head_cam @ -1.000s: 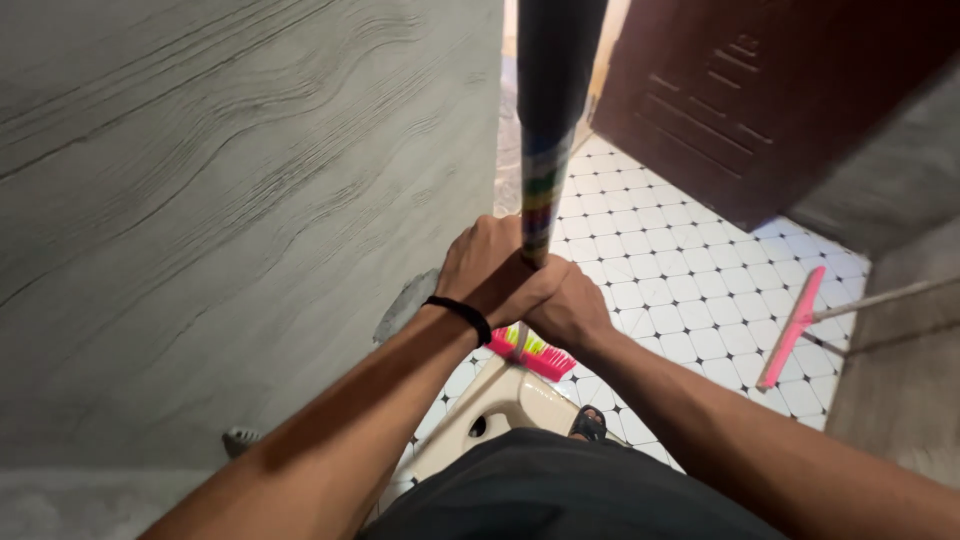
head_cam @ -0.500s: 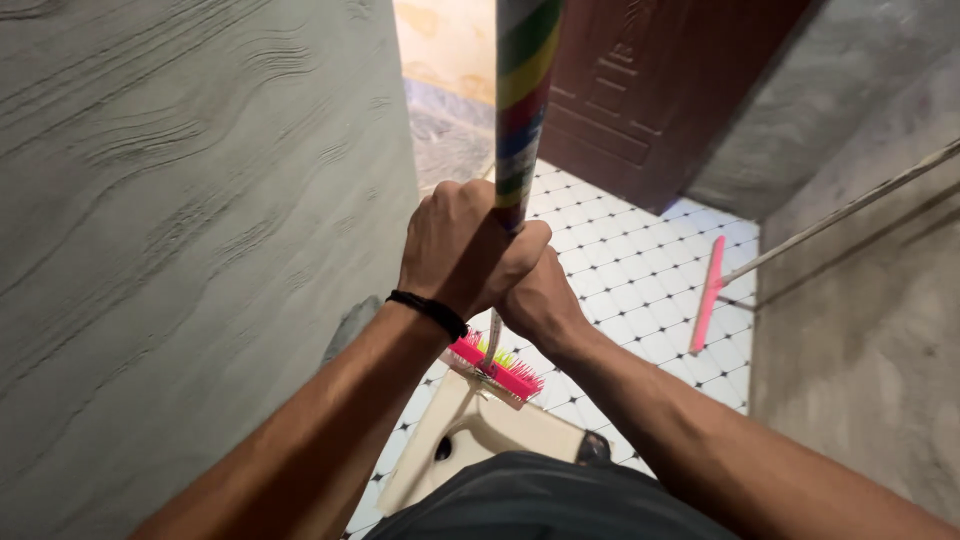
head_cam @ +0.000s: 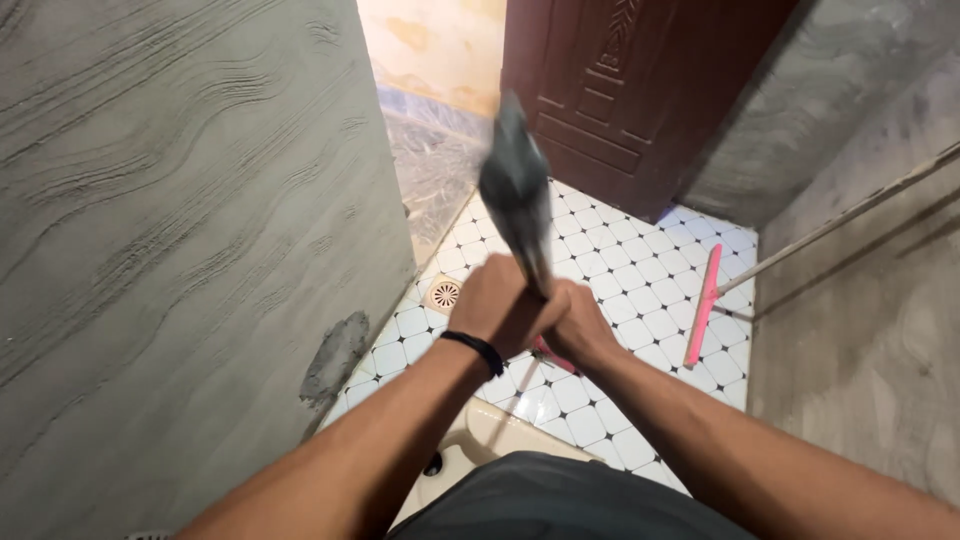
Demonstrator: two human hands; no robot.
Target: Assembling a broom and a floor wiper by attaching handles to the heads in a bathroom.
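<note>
Both hands close around one long handle (head_cam: 520, 215) — a motion-blurred grey shaft that rises from the fists toward the dark brown door (head_cam: 640, 100); the left hand (head_cam: 500, 305), with a black band (head_cam: 475, 350) at its wrist, wraps the shaft with fingers curled tight, and the right hand (head_cam: 580, 325) grips the same shaft just beside it, the two fists touching. Below the fists a sliver of pink bristles (head_cam: 553, 355) shows, close above the floor; the rest of the broom head is hidden by the hands. The floor (head_cam: 620, 250) is white tile with small black diamonds and runs from the door back toward the person; a round drain cover (head_cam: 444, 294) sits in it, left of the handle and near the foot of the grey plastered wall (head_cam: 180, 230). To the right of the handle a pink floor wiper (head_cam: 703, 305) lies on the tiles, its pale pole slanting up along the opposite grey wall (head_cam: 870, 300). Nearest the person, below the forearms, the cream rim of a floor-level toilet pan (head_cam: 480, 440) shows — partly covered by dark cloth (head_cam: 560, 500).
</note>
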